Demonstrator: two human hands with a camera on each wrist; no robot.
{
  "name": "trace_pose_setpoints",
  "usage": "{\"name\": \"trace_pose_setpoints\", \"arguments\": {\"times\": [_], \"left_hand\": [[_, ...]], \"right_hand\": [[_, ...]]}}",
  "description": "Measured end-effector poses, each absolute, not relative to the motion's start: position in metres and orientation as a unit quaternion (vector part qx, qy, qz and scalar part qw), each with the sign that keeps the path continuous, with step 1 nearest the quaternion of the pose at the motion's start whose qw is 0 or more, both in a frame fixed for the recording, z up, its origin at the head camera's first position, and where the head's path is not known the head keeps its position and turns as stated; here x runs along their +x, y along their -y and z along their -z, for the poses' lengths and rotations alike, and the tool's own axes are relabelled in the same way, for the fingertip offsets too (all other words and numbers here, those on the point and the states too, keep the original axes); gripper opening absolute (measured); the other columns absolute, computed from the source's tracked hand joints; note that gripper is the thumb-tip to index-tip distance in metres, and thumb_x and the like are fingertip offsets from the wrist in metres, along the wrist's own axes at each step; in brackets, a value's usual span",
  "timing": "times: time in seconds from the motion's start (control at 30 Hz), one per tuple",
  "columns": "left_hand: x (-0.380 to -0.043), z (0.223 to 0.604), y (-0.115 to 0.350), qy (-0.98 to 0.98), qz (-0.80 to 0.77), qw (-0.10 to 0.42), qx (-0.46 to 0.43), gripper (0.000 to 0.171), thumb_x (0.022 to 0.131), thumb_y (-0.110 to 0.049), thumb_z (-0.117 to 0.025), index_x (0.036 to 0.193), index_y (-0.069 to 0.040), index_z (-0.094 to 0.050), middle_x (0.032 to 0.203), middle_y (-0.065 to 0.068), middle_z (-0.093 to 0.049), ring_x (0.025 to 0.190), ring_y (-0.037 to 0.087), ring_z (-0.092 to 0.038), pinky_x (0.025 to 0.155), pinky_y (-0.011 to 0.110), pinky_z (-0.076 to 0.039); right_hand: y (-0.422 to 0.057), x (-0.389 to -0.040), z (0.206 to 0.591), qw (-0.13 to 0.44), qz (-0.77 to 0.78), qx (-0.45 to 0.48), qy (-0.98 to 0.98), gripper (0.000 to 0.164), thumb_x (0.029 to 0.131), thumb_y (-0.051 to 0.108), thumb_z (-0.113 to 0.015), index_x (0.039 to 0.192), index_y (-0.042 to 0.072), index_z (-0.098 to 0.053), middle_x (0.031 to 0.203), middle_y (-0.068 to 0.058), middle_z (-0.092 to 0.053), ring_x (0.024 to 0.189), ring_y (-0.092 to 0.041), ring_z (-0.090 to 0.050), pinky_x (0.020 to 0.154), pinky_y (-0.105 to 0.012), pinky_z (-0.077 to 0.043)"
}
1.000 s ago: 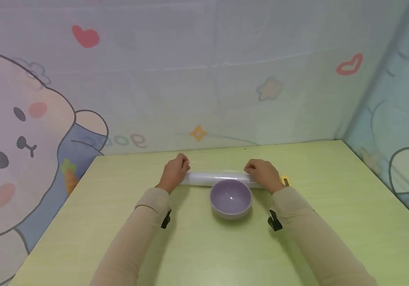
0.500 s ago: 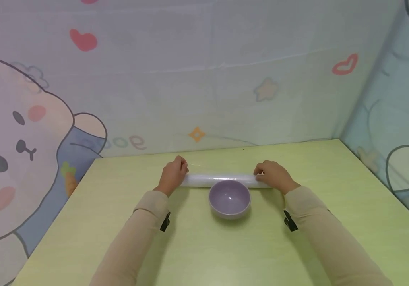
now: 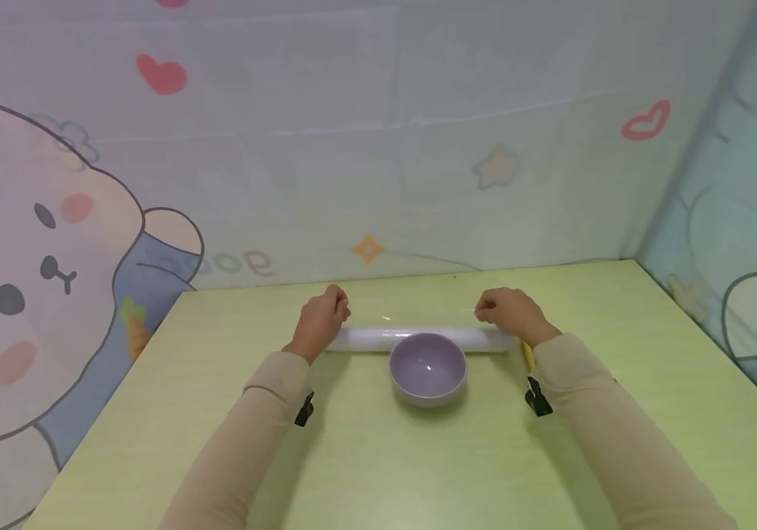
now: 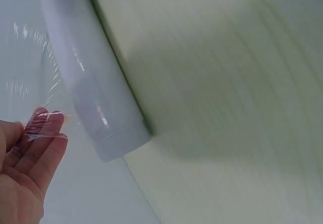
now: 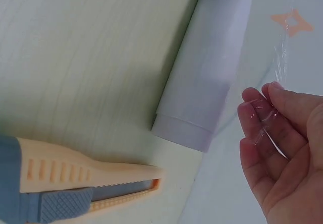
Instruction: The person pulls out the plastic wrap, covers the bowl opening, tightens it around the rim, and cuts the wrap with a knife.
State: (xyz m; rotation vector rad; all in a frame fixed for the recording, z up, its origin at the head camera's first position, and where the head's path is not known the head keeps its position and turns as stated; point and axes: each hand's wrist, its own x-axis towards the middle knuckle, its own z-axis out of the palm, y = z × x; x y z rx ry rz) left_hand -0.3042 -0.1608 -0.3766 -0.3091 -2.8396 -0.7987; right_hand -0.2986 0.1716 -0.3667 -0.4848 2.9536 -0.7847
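A roll of clear plastic wrap (image 3: pixel 360 339) lies crosswise on the table, behind a lilac bowl (image 3: pixel 427 372) that hides part of its front. Beyond the roll, my left hand (image 3: pixel 318 322) pinches the thin film (image 4: pixel 20 89) near the roll's left end; film stretches over its fingers in the left wrist view. My right hand (image 3: pixel 513 314) holds the film's other side between thumb and fingers, past the roll's right end. Below the right wrist lies a yellow and grey utility knife (image 5: pixel 91 171), mostly hidden by the sleeve in the head view.
The pale green table (image 3: pixel 378 471) runs back to a printed cloth backdrop (image 3: pixel 325 147). Another cloth wall (image 3: pixel 742 199) stands along the right. Small black devices (image 3: pixel 305 409) hang under both wrists.
My right hand has shifted right along the roll, touched its top, then lifted beyond it with the film edge. The left hand stays nearly in place. The bowl has not moved.
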Motion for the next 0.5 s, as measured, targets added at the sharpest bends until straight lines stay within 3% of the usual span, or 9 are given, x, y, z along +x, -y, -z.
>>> {"name": "trace_pose_setpoints", "arguments": {"times": [0.5], "left_hand": [[-0.304,0.36,0.161,0.948,0.278,0.089,-0.126,0.018,0.099,-0.02,-0.042,0.104,-0.007,-0.053,0.093,0.009,-0.068,0.083,0.02,-0.067,0.071,0.035,-0.052]], "right_hand": [[-0.178,-0.303,0.356,0.031,0.274,-0.175,-0.945,0.017,0.093,0.015,-0.053,0.1,0.004,-0.063,0.097,-0.013,-0.066,0.087,-0.025,-0.059,0.075,-0.039,-0.046]]}}
